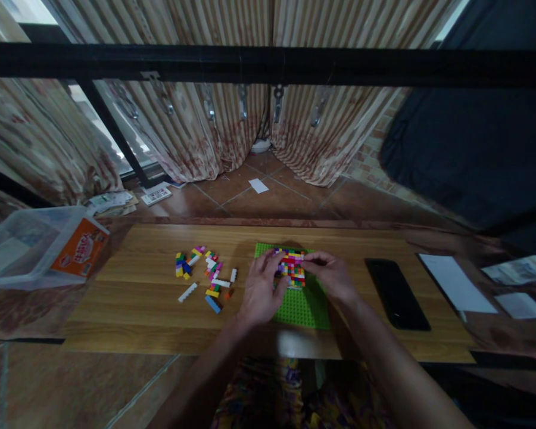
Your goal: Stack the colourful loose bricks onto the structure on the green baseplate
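Observation:
A green studded baseplate (304, 310) lies on the wooden table, with a block of coloured building bricks (292, 268) pressed onto its far half. My left hand (261, 289) rests over the left side of this block, its thumb and fingers apart, covering some bricks. At the block's right edge, my right hand (333, 277) has thumb and index finger pinched together. Whatever is between those fingertips is too small to make out. Left of the plate is a scatter of loose bricks (213, 274) in several colours, with a blue brick (213, 304) nearest me.
The wooden table (143, 322) carries a black phone-like slab (397, 294) on the right. Beyond it lies a white sheet (458, 283). A clear plastic box (40, 238) with an orange label stands at the left. A dark metal bar (268, 62) crosses ahead, before striped curtains.

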Action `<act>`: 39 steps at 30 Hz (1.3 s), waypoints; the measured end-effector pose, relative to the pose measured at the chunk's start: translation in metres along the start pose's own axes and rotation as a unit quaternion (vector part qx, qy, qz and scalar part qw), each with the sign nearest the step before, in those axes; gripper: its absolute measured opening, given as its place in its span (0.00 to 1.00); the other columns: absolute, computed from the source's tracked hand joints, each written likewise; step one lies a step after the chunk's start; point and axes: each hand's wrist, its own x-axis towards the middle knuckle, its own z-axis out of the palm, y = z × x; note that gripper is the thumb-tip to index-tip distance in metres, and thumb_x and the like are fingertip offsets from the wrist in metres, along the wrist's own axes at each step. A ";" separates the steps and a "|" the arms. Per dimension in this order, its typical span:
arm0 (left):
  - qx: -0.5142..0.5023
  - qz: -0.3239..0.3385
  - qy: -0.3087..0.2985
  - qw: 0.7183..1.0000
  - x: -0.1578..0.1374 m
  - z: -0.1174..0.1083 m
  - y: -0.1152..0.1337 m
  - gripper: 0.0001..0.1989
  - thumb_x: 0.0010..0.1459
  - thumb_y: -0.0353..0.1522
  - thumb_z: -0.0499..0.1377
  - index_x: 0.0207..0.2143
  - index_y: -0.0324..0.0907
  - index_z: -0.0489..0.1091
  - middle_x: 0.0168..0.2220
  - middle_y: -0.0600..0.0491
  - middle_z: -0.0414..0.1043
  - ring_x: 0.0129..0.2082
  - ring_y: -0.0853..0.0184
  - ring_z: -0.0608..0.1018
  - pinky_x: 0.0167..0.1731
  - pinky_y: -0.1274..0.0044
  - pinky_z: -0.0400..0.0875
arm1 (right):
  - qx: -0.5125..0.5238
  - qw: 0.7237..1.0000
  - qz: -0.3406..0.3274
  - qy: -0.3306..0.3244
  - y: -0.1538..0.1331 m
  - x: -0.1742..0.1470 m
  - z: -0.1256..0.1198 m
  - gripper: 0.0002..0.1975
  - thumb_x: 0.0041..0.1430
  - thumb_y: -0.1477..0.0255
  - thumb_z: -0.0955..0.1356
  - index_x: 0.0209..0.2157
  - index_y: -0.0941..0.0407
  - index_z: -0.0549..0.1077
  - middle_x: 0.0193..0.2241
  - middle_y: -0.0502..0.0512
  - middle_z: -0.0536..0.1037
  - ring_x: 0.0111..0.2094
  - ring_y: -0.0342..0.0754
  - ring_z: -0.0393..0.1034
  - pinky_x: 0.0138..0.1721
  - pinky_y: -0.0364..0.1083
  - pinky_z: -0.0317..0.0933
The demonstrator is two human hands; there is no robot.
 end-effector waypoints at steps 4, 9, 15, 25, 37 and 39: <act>0.090 0.043 -0.035 0.994 0.004 0.004 0.007 0.23 0.61 0.37 0.55 0.58 0.49 0.62 0.61 0.45 0.57 0.58 0.53 0.63 0.56 0.58 0.61 | 0.086 0.995 0.049 0.011 0.002 -0.003 0.006 0.12 0.36 0.65 0.76 0.24 0.55 0.75 0.19 0.47 0.74 0.20 0.42 0.64 0.24 0.43 0.59; 0.159 0.043 -0.039 0.985 0.004 0.010 0.009 0.23 0.61 0.38 0.55 0.59 0.52 0.62 0.61 0.45 0.57 0.58 0.50 0.62 0.53 0.55 0.62 | 0.146 0.984 0.099 0.027 0.001 -0.007 0.011 0.12 0.35 0.66 0.77 0.22 0.54 0.74 0.19 0.47 0.75 0.20 0.43 0.66 0.24 0.44 0.61; 0.213 0.049 -0.053 0.975 0.002 0.012 0.010 0.23 0.63 0.39 0.52 0.61 0.51 0.60 0.61 0.46 0.57 0.58 0.51 0.61 0.54 0.56 0.62 | 0.187 0.973 0.123 0.062 0.002 -0.009 0.017 0.14 0.33 0.66 0.78 0.21 0.56 0.72 0.18 0.45 0.73 0.19 0.40 0.64 0.23 0.41 0.58; 0.238 0.036 -0.055 0.969 0.001 0.016 0.013 0.24 0.63 0.38 0.52 0.61 0.49 0.60 0.62 0.44 0.57 0.60 0.48 0.61 0.54 0.53 0.62 | 0.179 0.976 0.098 0.071 0.009 -0.012 0.022 0.16 0.34 0.63 0.78 0.20 0.56 0.72 0.17 0.43 0.70 0.20 0.40 0.61 0.24 0.41 0.56; 0.037 -0.087 0.002 0.996 -0.071 0.012 -0.008 0.31 0.63 0.33 0.50 0.66 0.37 0.46 0.65 0.39 0.51 0.66 0.56 0.56 0.62 0.61 0.57 | -0.199 0.971 -0.107 0.084 0.051 -0.092 -0.014 0.16 0.56 0.60 0.67 0.40 0.56 0.75 0.40 0.60 0.77 0.42 0.55 0.71 0.45 0.54 0.64; 0.026 -0.084 -0.026 0.996 -0.086 0.013 -0.011 0.32 0.61 0.30 0.50 0.66 0.37 0.46 0.66 0.40 0.51 0.66 0.57 0.57 0.63 0.62 0.57 | -0.288 0.940 -0.175 0.054 0.059 -0.104 -0.015 0.15 0.57 0.62 0.66 0.42 0.55 0.75 0.45 0.62 0.75 0.47 0.57 0.69 0.49 0.56 0.63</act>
